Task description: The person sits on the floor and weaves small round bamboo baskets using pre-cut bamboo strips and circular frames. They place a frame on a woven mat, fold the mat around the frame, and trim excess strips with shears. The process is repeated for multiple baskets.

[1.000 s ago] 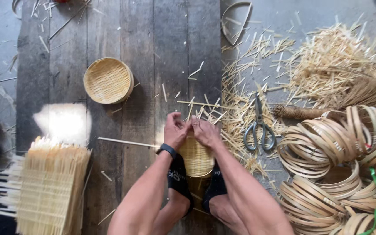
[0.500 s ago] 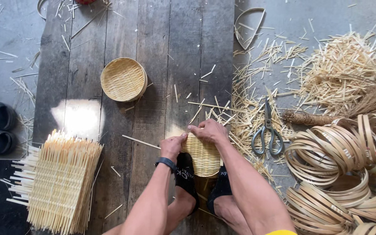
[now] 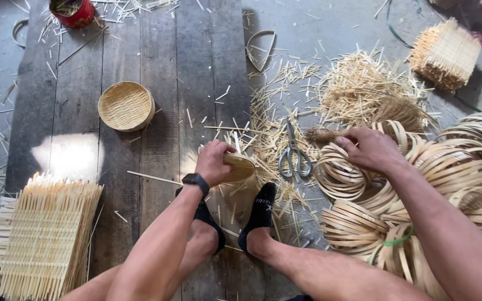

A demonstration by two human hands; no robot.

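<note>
My left hand (image 3: 214,161), with a black watch on its wrist, grips a small round woven bamboo basket (image 3: 240,168) held on edge just above my black-socked feet (image 3: 259,214). Off to the right, my right hand (image 3: 368,149) reaches into a pile of bamboo strip hoops (image 3: 358,223) and closes around one hoop (image 3: 338,175) at the top of the pile. Between the two hands lies a pair of scissors (image 3: 292,151).
A finished round basket (image 3: 125,105) sits on the plank floor (image 3: 191,61). Stacked woven bamboo mats (image 3: 43,239) lie at the lower left, another stack (image 3: 444,53) at the upper right. Loose bamboo slivers (image 3: 364,89) cover the middle; a red can (image 3: 72,11) stands at the top.
My right hand has left the small basket and moved right onto the hoop pile. The left hand keeps the basket, now tilted on edge. The view has shifted right.
</note>
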